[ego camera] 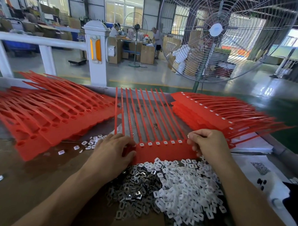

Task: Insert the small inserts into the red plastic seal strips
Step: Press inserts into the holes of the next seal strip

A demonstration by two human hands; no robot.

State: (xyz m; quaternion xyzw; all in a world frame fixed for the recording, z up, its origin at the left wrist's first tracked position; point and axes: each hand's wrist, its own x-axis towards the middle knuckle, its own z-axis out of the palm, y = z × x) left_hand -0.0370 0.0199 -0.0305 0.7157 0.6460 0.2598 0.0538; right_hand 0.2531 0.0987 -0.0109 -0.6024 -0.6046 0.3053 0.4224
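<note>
A red seal strip sheet (163,150) lies flat in front of me, its tails pointing away. Several of its sockets hold white inserts. My left hand (112,151) rests on the sheet's left end, fingers pressing it down. My right hand (208,143) is at the sheet's right end, fingers curled, pinching a small insert (188,136) between thumb and forefinger above the rightmost socket. A heap of loose white and dark inserts (172,184) lies just below the sheet, between my forearms.
A stack of red sheets with open sockets (52,116) lies to the left. A stack with inserts fitted (217,113) lies to the right. A few stray inserts (90,143) sit left of my left hand. A large standing fan (226,35) stands beyond the table's edge.
</note>
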